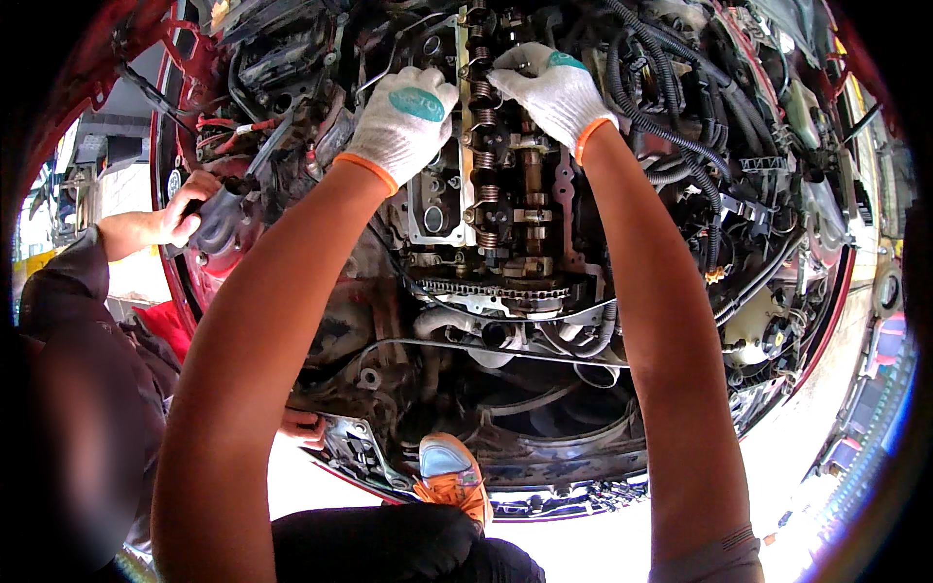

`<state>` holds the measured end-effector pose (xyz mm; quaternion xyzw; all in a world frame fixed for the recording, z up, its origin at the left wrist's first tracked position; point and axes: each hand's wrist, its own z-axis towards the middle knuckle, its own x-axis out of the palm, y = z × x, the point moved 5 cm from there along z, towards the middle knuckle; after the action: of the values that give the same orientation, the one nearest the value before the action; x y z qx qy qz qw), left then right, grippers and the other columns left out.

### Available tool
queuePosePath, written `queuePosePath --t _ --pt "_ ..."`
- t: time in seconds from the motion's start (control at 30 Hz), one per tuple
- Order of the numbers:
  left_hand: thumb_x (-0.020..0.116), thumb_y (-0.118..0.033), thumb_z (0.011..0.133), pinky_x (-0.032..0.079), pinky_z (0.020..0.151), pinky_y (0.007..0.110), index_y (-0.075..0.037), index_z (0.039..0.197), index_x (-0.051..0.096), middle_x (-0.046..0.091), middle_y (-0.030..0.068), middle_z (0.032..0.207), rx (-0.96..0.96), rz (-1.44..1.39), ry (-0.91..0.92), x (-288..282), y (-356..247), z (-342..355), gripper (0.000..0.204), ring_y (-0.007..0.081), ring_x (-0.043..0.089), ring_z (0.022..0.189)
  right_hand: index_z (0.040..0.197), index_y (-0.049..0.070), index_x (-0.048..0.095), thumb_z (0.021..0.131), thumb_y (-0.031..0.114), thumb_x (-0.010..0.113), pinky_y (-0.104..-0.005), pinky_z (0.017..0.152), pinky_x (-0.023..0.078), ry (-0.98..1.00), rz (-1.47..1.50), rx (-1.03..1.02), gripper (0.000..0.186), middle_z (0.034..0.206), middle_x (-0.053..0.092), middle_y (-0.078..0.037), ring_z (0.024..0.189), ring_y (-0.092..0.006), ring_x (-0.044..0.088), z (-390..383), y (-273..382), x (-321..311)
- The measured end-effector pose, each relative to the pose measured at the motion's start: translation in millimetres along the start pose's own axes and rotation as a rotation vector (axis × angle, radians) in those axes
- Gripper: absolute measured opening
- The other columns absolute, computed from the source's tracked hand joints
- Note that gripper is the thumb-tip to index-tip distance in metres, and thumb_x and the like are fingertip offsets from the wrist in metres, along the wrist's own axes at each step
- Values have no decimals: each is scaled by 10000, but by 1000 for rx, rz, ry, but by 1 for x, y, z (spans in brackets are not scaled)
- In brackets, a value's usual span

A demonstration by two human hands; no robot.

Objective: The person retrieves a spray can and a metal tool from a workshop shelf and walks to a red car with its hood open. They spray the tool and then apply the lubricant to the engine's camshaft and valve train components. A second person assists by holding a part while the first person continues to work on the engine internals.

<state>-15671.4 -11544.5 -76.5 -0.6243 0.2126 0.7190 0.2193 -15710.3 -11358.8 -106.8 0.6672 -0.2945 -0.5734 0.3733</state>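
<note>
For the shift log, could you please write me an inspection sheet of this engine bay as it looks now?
Surface: open engine with the top cover off; valve springs and timing chain exposed.
Job's things: left hand, gloved, rests on the cylinder head's left side; right hand, gloved, touches the upper row of springs.
Clutter: nothing seen loose on the engine.
Grippers: fingers of both hands are curled; whether they hold anything cannot be told.
Cables: black corrugated hoses run along the right of the engine.
Surroundings: a co-worker's hand grips a tool at the left edge; red bodywork; an orange shoe below.
</note>
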Motion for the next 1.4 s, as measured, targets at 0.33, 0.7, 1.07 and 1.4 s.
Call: queuePosePath --t 0.33,0.7,1.07,1.4 --pt "715 -167 872 524 907 445 -79 945 713 669 80 1039 -65 -213 -46 12 25 -9 115 335 637 1027 1186 52 731 962 269 737 -275 851 560 46 100 43 312 981 782 -62 917 -137 738 1 4 6" --pt "663 -241 929 525 931 443 -99 1036 750 693 117 1102 -183 -259 102 18 31 -9 197 353 651 1070 1145 110 777 908 313 723 -272 767 553 24 182 -32 318 910 786 -43 812 -132 715 7 -5 14" --pt "604 -265 998 536 934 384 -97 1179 723 716 124 1203 -425 -547 135 5 48 -22 275 327 693 1060 1173 51 748 964 265 709 -257 773 543 37 223 69 302 942 784 -65 827 -117 704 4 2 9" --pt "628 -67 943 563 934 384 -72 1160 685 667 85 1253 -249 -273 -29 -19 42 -104 224 330 674 1102 1117 34 670 958 72 517 -261 654 507 -115 855 90 225 904 631 -52 747 -148 610 10 -14 -12"
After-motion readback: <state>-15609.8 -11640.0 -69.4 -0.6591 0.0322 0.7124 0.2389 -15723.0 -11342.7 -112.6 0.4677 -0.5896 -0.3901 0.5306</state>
